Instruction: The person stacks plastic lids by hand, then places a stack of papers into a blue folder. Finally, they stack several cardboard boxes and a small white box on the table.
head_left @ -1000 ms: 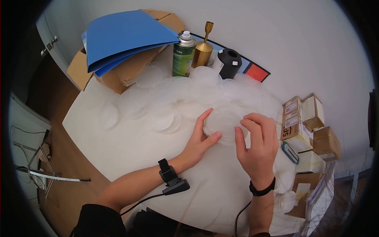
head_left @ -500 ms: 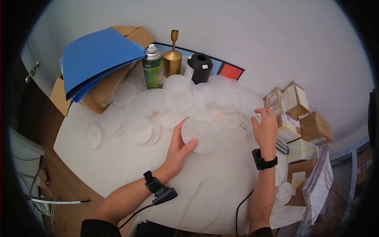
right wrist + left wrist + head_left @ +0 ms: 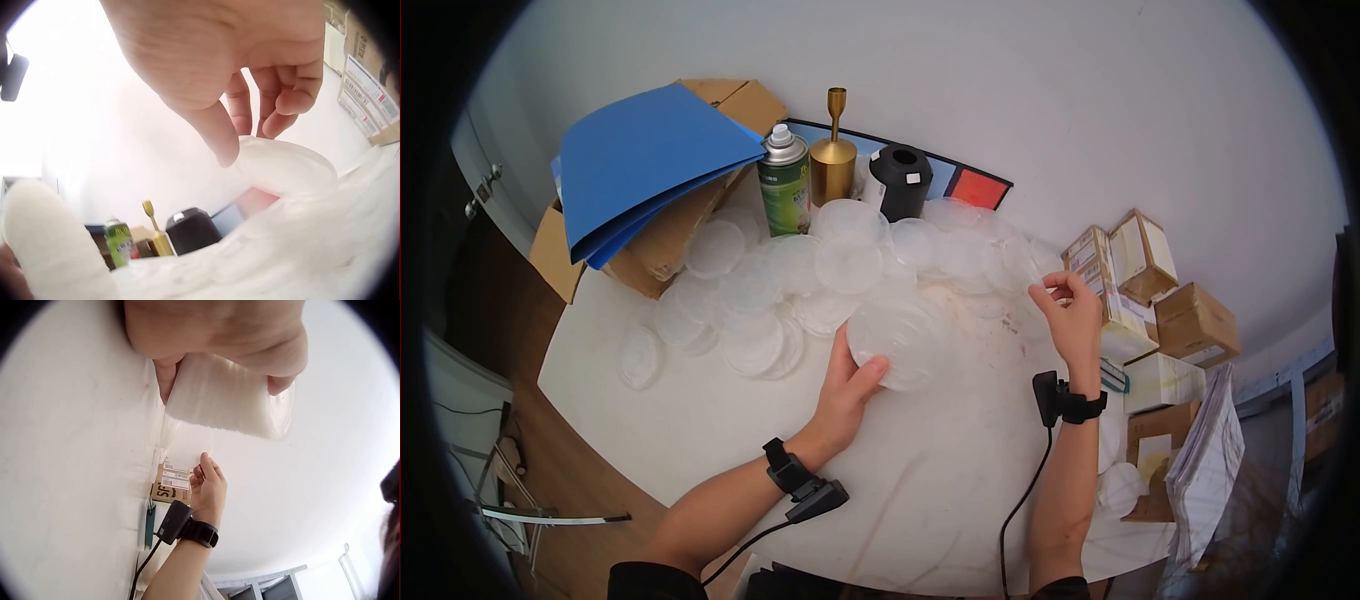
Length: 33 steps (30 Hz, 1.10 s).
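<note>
My left hand (image 3: pixel 838 398) grips a thick stack of round, translucent plastic lids (image 3: pixel 900 345) at mid-table, thumb over the top lid. From the side, in the left wrist view, the stack (image 3: pixel 215 394) shows many thin edges packed together. Over at the right end of the pile, my right hand (image 3: pixel 1073 325) pinches a single lid (image 3: pixel 290 165) by its edge between thumb and fingers. That lid stands tilted above the other loose lids (image 3: pixel 845 262), which spread across the back of the table in an overlapping heap.
Behind the heap stand a green spray can (image 3: pixel 785 190), a brass candlestick (image 3: pixel 833 170) and a black cylinder (image 3: pixel 900 185). Blue folders (image 3: pixel 655 165) lie on a cardboard box at back left. Several small boxes (image 3: pixel 1195 325) line the right edge, near my right forearm.
My right hand has left the stack, moved right to the end of the heap and pinched a lid there. My left hand keeps its hold on the stack. The head view has shifted.
</note>
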### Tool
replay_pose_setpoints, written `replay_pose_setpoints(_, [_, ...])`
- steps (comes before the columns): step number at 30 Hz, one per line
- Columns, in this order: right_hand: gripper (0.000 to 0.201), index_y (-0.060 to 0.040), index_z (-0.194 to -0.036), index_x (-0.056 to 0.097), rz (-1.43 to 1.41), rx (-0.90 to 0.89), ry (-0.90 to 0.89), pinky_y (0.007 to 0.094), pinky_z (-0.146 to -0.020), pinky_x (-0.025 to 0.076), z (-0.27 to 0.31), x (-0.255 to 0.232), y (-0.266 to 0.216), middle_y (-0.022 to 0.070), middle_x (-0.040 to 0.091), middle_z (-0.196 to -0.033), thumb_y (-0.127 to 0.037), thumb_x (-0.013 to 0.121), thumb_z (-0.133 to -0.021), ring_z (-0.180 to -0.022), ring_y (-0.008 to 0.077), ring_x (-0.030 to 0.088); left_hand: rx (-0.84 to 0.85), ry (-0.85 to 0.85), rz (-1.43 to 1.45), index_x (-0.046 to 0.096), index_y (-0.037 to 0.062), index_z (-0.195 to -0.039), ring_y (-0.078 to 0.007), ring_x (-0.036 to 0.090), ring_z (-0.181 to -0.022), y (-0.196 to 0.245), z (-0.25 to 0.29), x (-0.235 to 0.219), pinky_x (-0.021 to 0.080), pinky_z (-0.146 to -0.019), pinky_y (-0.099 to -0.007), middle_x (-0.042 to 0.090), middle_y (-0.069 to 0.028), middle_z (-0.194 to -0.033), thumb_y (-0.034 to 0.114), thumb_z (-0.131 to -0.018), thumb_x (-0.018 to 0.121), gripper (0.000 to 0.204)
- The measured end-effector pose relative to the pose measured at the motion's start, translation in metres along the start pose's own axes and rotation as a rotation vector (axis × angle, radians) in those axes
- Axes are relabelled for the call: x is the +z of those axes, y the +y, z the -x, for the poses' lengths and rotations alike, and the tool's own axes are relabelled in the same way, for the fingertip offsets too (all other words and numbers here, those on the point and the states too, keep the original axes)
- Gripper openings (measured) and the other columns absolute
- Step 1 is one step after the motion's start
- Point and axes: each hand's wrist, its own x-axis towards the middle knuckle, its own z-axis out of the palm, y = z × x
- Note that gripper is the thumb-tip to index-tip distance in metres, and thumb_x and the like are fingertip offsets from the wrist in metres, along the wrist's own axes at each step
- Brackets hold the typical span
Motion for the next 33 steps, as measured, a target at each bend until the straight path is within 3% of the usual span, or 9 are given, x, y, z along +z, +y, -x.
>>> replay_pose_setpoints(2, [0.022, -0.0028, -0.099, 0.071, -0.164, 0.11, -0.102, 0.0264, -0.067, 0.043, 0.001, -0.013, -0.009, -0.0024, 0.064, -0.079, -0.02, 0.08, -0.089, -0.07, 0.0095, 0.054, -0.043, 0.021, 0.004, 0.018, 0.0129, -0.163, -0.0233, 0.043, -0.142, 0.003, 0.001, 0.001, 0.042, -0.116, -0.0449, 0.039, -0.01, -0.156, 0.022, -0.104, 0.057, 0.071])
replay_pose_setpoints(5, [0.022, -0.0049, -0.1, 0.071, -0.395, 0.269, -0.148, 0.0222, -0.066, 0.038, 0.003, -0.021, -0.02, -0.0074, 0.061, -0.083, -0.023, 0.079, -0.092, -0.075, 0.0031, 0.05, -0.049, 0.022, -0.023, 0.015, 0.0158, -0.165, -0.0255, 0.04, -0.146, 0.001, 0.0, 0.001, 0.038, -0.117, -0.05, 0.036, -0.0072, -0.162, 0.036, -0.1, 0.061, 0.082])
replay_pose_setpoints(14, [0.017, -0.0073, -0.097, 0.069, -0.701, 0.213, -0.084, 0.0226, -0.065, 0.04, 0.009, -0.029, -0.042, -0.0057, 0.065, -0.087, -0.023, 0.074, -0.097, -0.077, 0.0041, 0.055, -0.032, 0.01, -0.028, 0.018, 0.0137, -0.164, -0.0224, 0.042, -0.143, 0.002, -0.002, 0.001, 0.042, -0.115, -0.0433, 0.036, -0.0086, -0.158, 0.02, -0.104, 0.058, 0.072])
replay_pose_setpoints(17, [0.017, -0.0055, -0.1, 0.068, -0.022, 0.013, -0.087, 0.0251, -0.067, 0.044, 0.01, -0.021, -0.045, -0.0028, 0.067, -0.09, -0.022, 0.071, -0.099, -0.081, 0.0076, 0.06, -0.014, -0.006, -0.018, 0.017, 0.0134, -0.164, -0.0225, 0.041, -0.144, 0.002, -0.001, 0.001, 0.041, -0.115, -0.0423, 0.036, -0.0086, -0.159, 0.02, -0.104, 0.059, 0.074])
replay_pose_setpoints(20, [0.017, -0.0036, -0.103, 0.067, 0.008, -0.011, -0.037, 0.027, -0.07, 0.047, 0.01, -0.014, -0.042, 0.0001, 0.068, -0.092, -0.02, 0.069, -0.1, -0.085, 0.0105, 0.062, -0.026, -0.006, -0.046, 0.016, 0.0132, -0.164, -0.0224, 0.041, -0.144, 0.0, -0.002, -0.002, 0.042, -0.115, -0.0413, 0.036, -0.009, -0.159, 0.02, -0.104, 0.059, 0.074])
replay_pose_setpoints(23, [0.015, -0.0028, -0.104, 0.068, -0.334, -0.007, 0.066, 0.0262, -0.069, 0.047, 0.009, -0.017, -0.052, 0.0002, 0.067, -0.09, -0.017, 0.07, -0.099, -0.081, 0.0087, 0.06, -0.012, -0.015, -0.067, 0.016, 0.0132, -0.164, -0.0217, 0.041, -0.143, 0.0, -0.002, -0.001, 0.041, -0.114, -0.0408, 0.036, -0.0094, -0.158, 0.022, -0.104, 0.06, 0.075])
replay_pose_setpoints(27, [0.011, -0.0019, -0.106, 0.069, -0.636, -0.018, -0.158, 0.0227, -0.065, 0.043, 0.031, -0.038, -0.1, -0.0018, 0.062, -0.084, -0.008, 0.07, -0.097, -0.075, 0.0051, 0.054, -0.023, -0.047, -0.095, 0.013, 0.0154, -0.166, -0.0226, 0.038, -0.146, 0.001, -0.002, -0.002, 0.038, -0.117, -0.0442, 0.034, -0.0089, -0.161, 0.029, -0.105, 0.059, 0.077])
replay_pose_setpoints(30, [0.012, -0.0034, -0.103, 0.07, -0.345, -0.149, -0.248, 0.0253, -0.06, 0.043, 0.051, -0.036, -0.134, -0.0008, 0.062, -0.08, -0.006, 0.076, -0.092, -0.072, 0.0088, 0.055, -0.086, -0.085, -0.095, 0.01, 0.0195, -0.167, -0.0254, 0.033, -0.151, 0.004, 0.0, -0.002, 0.033, -0.12, -0.0506, 0.029, -0.0066, -0.166, 0.041, -0.106, 0.054, 0.079])
replay_pose_setpoints(33, [0.019, -0.0058, -0.098, 0.072, -0.076, -0.533, -0.143, 0.0294, -0.057, 0.043, 0.061, -0.014, -0.154, 0.0012, 0.062, -0.077, -0.009, 0.083, -0.083, -0.069, 0.0152, 0.056, -0.096, -0.116, -0.044, 0.01, 0.0196, -0.167, -0.0258, 0.031, -0.152, 0.004, 0.0, -0.001, 0.03, -0.121, -0.05, 0.027, -0.0063, -0.166, 0.049, -0.107, 0.049, 0.077])
